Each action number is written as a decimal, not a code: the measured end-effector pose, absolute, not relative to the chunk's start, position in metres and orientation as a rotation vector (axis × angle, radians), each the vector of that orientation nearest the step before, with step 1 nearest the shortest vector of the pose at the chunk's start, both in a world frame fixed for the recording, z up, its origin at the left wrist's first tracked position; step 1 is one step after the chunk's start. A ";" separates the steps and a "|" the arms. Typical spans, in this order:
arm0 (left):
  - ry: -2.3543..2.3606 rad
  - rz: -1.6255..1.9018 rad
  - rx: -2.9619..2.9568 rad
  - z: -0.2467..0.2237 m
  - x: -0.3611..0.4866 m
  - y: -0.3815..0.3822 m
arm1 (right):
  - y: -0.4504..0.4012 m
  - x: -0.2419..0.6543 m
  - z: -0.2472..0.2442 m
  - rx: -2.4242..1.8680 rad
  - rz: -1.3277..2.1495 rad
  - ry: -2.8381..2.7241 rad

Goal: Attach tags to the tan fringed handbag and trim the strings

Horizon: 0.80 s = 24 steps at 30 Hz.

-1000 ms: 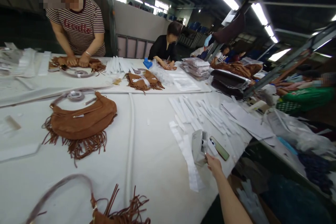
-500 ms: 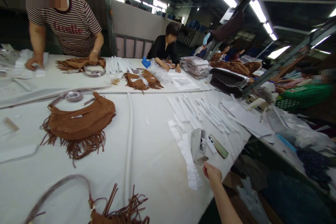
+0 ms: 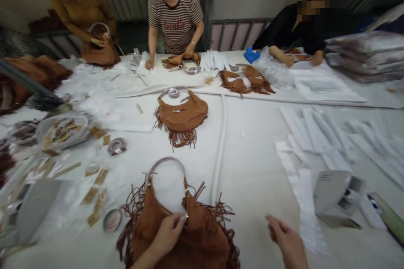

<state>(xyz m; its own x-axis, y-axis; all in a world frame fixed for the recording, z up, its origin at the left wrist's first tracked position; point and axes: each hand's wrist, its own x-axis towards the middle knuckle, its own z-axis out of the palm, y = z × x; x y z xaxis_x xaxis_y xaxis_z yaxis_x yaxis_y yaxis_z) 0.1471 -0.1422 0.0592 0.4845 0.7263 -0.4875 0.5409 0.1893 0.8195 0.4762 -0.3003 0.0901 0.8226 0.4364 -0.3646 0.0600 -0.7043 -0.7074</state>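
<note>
A brown suede handbag with long fringes lies in front of me, its looped handle pointing away. At the bag's opening, beside the metal fittings, my left hand is closed in a pinch on the bag's edge; a small pale bit shows at the fingertips. Over the white tabletop to the right, my right hand has thumb and fingers pressed together. Whatever it may hold is too small to make out. Nearest to that hand are a white strip and a pale tape dispenser.
Another fringed bag lies farther off. On the left are a plastic bag of small tags, a tape roll and a grey dispenser. A phone and white strips lie right. Co-workers handle bags across the table.
The view has swung left and down, bringing the near handbag and my left hand into sight. My right hand has come away from the dispenser toward the bag.
</note>
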 end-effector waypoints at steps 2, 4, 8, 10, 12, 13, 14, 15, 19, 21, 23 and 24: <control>1.141 0.188 1.582 0.058 0.145 -0.145 | -0.262 0.408 0.106 -2.048 1.083 -0.559; 1.131 0.188 1.656 0.061 0.144 -0.148 | -0.231 0.347 0.118 -1.819 1.361 -0.682; 1.084 0.229 1.722 0.067 0.139 -0.152 | -0.199 0.279 0.107 -1.707 1.490 -0.727; 1.075 0.256 1.731 0.067 0.136 -0.154 | -0.195 0.269 0.092 -1.785 1.465 -0.745; 1.075 0.276 1.750 0.065 0.135 -0.156 | -0.195 0.266 0.078 -1.894 1.436 -0.763; 1.077 0.291 1.760 0.064 0.134 -0.158 | -0.195 0.265 0.073 -1.941 1.423 -0.770; 1.080 0.307 1.770 0.063 0.134 -0.159 | -0.195 0.265 0.069 -1.978 1.410 -0.774; 1.080 0.320 1.778 0.062 0.134 -0.159 | -0.195 0.265 0.066 -2.006 1.396 -0.777; 1.067 0.321 1.778 0.059 0.133 -0.161 | -0.194 0.264 0.064 -2.114 1.350 -0.775; 1.053 0.308 1.755 0.057 0.132 -0.161 | -0.192 0.262 0.064 -2.163 1.342 -0.765; 1.042 0.294 1.727 0.056 0.130 -0.162 | -0.191 0.260 0.063 -2.197 1.348 -0.752; 1.043 0.290 1.709 0.056 0.129 -0.163 | -0.190 0.259 0.062 -2.209 1.354 -0.744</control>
<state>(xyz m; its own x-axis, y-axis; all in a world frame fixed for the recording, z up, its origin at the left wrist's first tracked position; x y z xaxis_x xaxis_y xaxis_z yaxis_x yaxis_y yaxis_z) 0.1290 -0.1626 0.0560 0.5884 0.7548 -0.2900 0.4969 -0.0546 0.8661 0.2589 -0.1900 0.0617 0.3749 0.6471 -0.6639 0.2136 -0.7571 -0.6174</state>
